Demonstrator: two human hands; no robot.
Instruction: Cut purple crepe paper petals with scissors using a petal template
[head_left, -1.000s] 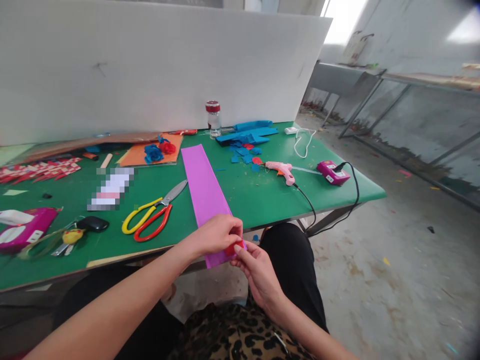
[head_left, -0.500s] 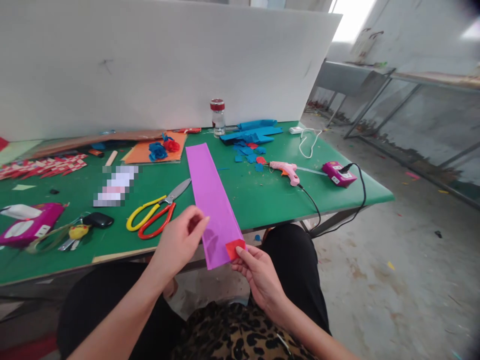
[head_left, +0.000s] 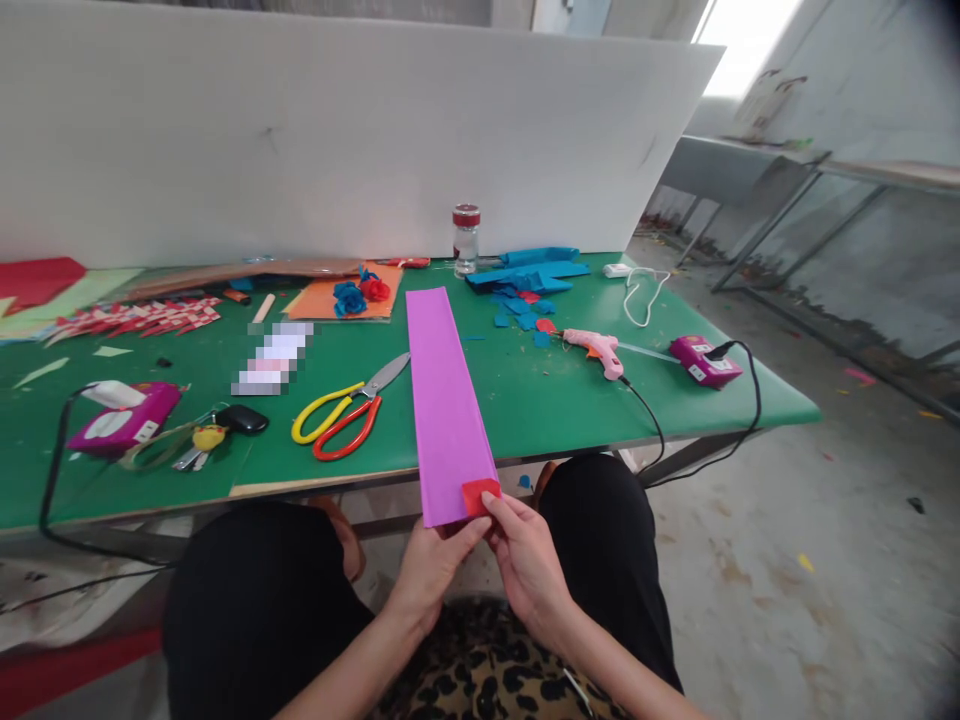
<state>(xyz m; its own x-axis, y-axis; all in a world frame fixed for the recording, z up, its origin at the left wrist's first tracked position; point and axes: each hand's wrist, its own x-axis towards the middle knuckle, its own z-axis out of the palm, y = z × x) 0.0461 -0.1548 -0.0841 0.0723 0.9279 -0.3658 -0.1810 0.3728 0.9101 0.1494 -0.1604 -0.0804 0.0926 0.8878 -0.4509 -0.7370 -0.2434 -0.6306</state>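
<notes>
A long purple paper strip reaches from the green table over its front edge toward my lap. On its near right corner lies a small red paper piece. My right hand pinches that piece against the strip, thumb on top and fingers underneath. At the strip's near end is my left hand, its thumb extended along the edge beside the red piece and its other fingers mostly hidden under the paper. To the strip's left lie scissors with one yellow and one red handle, the blade tip close to the paper.
A pink glue gun with a cord lies on the right, near a purple box with a plug. Blue paper scraps, a red-lidded jar and paper flowers are farther back. Keys lie left.
My left hand has come down from above the strip to its near end, beside my right hand. The right hand keeps its pinch on the red piece. The view has shifted left.
</notes>
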